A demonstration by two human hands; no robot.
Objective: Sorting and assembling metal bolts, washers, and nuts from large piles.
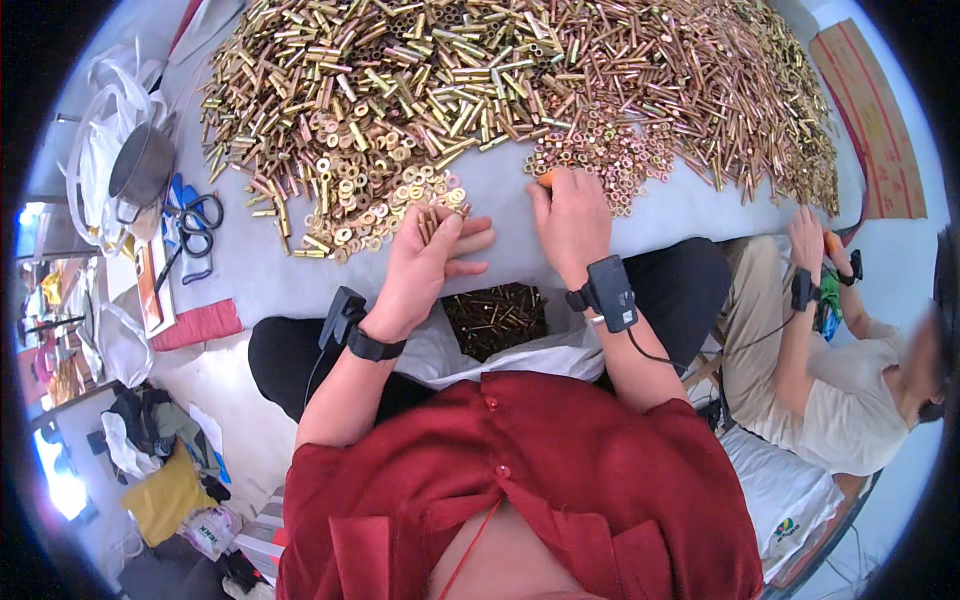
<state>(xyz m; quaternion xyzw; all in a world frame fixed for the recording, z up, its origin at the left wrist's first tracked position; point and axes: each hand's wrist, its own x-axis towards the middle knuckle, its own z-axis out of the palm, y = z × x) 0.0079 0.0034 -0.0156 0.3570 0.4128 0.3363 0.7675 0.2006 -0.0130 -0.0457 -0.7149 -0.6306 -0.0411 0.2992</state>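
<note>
My left hand (440,252) is closed round a few short brass-coloured bolts (429,226), held upright by the thumb while the lower fingers stretch to the right. It is just in front of a heap of flat washers (365,185). My right hand (575,222) reaches to the near edge of a pile of small hex nuts (625,160), with its fingers curled down. Something orange (546,179) shows at its fingertips; whether it is worn or held is unclear. In my lap, between the hands, a white sack (440,345) lies open with many dark brassy bolts (497,318) inside.
A large mound of brass-coloured metal pieces (480,75) covers the table's far side. At left are a dark metal pot (141,165), black-handled scissors (197,225) and a red cloth roll (197,325). A co-worker (840,390) sits at right, near a cardboard strip (868,120).
</note>
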